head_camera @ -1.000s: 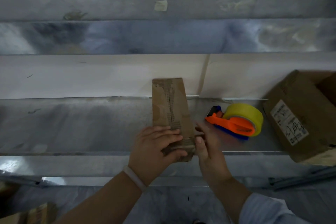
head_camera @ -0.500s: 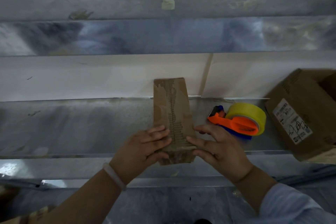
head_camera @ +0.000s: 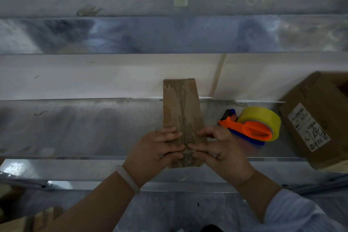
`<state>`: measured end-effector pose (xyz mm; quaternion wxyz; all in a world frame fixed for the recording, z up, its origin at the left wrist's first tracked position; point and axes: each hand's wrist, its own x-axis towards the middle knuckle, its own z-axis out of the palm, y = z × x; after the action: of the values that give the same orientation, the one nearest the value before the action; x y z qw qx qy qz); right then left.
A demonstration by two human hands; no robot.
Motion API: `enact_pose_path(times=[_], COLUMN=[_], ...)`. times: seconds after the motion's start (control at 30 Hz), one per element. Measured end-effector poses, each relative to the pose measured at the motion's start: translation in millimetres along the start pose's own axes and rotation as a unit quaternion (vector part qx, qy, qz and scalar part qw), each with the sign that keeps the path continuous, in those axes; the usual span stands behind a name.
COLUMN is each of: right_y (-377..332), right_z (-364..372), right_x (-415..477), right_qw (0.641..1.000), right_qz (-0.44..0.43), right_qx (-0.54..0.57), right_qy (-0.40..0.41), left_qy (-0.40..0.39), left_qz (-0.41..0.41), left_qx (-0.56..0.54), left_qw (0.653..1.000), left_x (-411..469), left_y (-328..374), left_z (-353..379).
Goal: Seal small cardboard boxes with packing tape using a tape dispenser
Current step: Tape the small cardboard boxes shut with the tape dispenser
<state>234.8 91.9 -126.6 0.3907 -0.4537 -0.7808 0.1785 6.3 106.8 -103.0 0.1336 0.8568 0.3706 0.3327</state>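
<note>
At the frame's centre the small cardboard box lies on the steel tabletop; the left hand and right hand press near-straight fingers onto its near flaps, apparently to close the seam for taping; the tape dispenser sits just right of the box, handy for the right hand.

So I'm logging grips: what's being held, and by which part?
The small cardboard box: left hand and right hand press its near end, one on either side of the seam.
</note>
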Motion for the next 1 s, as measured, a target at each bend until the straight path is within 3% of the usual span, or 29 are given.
enact_pose_path(times=[0.13, 0.27, 0.33, 0.4, 0.47, 0.53, 0.6, 0.83, 1.0], right_y=[5, 0, -7, -17, -28, -39, -44, -44, -42], right_z=[-3, -5, -5, -2, 6, 17, 29, 36, 41], right_x=[-4, -6, -7, -8, -2, 7, 12, 10, 3], right_qw=[0.998, 0.994, 0.993, 0.987, 0.964, 0.93, 0.919, 0.918, 0.891], right_qz=[0.008, 0.055, 0.072, 0.12, 0.215, 0.281, 0.286, 0.309, 0.353], right_qx=[0.066, 0.096, 0.098, 0.102, 0.147, 0.231, 0.267, 0.239, 0.273], right_qy=[-0.01, -0.012, -0.003, 0.026, 0.062, 0.055, 0.051, 0.072, 0.086], left_qy=[-0.048, -0.105, -0.102, -0.032, 0.072, 0.104, 0.125, 0.166, 0.142], left_qz=[0.055, 0.039, 0.008, -0.077, -0.227, -0.369, -0.412, -0.414, -0.443], left_qx=[0.001, 0.02, 0.0, -0.047, -0.126, -0.268, -0.353, -0.373, -0.403], left_qw=[0.997, 0.994, 0.995, 0.995, 0.963, 0.884, 0.831, 0.813, 0.788], left_x=[-6, -11, -17, -23, -20, -8, -1, 2, -7], left_y=[-9, -12, -6, 6, 25, 41, 45, 54, 50], left_z=[-7, -13, -12, -4, 9, 23, 38, 40, 39])
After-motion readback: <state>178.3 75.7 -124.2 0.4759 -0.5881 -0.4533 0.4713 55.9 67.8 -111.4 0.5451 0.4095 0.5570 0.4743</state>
